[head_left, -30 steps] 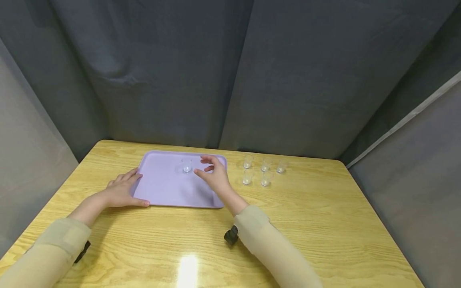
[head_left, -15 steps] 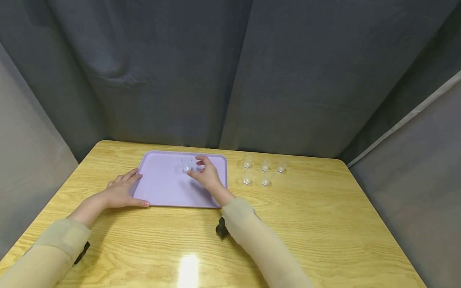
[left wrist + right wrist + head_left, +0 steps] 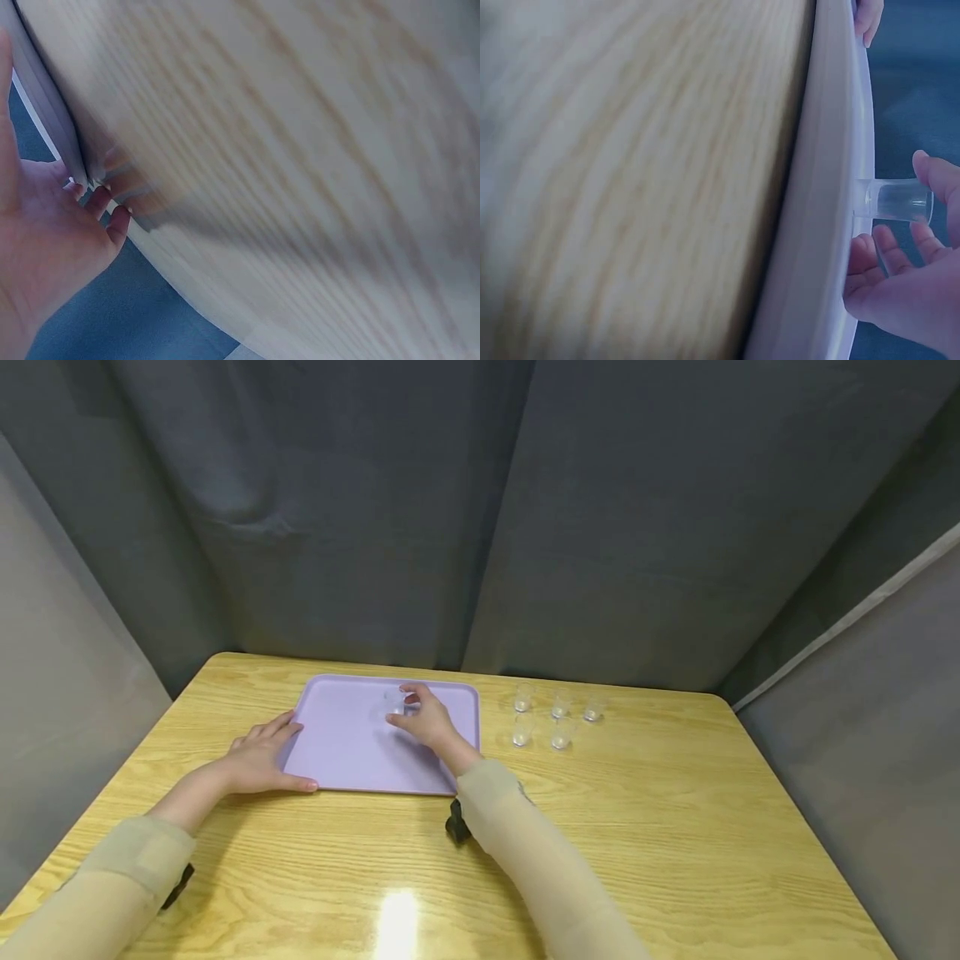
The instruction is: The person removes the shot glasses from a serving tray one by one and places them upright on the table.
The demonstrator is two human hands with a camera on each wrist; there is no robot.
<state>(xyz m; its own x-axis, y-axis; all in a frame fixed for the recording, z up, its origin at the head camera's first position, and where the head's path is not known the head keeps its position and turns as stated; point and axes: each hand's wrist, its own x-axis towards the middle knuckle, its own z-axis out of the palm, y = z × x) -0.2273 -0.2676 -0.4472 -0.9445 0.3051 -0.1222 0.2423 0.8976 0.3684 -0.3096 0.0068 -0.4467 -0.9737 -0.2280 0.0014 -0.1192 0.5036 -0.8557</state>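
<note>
My left hand (image 3: pixel 258 762) rests at the left edge of a lilac tray (image 3: pixel 352 760), its thumb along the front rim and its fingers spread on the left side. On the tray, toward the back, a small clear shot glass (image 3: pixel 392 699) stands upright. The right hand (image 3: pixel 429 720) reaches over the tray with thumb and fingers on either side of this glass. From the right wrist, the shot glass (image 3: pixel 900 201) shows between thumb and fingertips near its rim, its base at the tray; how firmly they press is hard to see.
Several more clear shot glasses (image 3: pixel 522 732) stand in two rows on the wooden table (image 3: pixel 675 810), right of the tray. A dark grey curtain (image 3: pixel 360 510) hangs behind the table, and lighter panels (image 3: pixel 67 593) flank both sides.
The right hand has moved left over the tray and come round the shot glass. My left hand stays at the tray's edge. The whole head view has shifted slightly.
</note>
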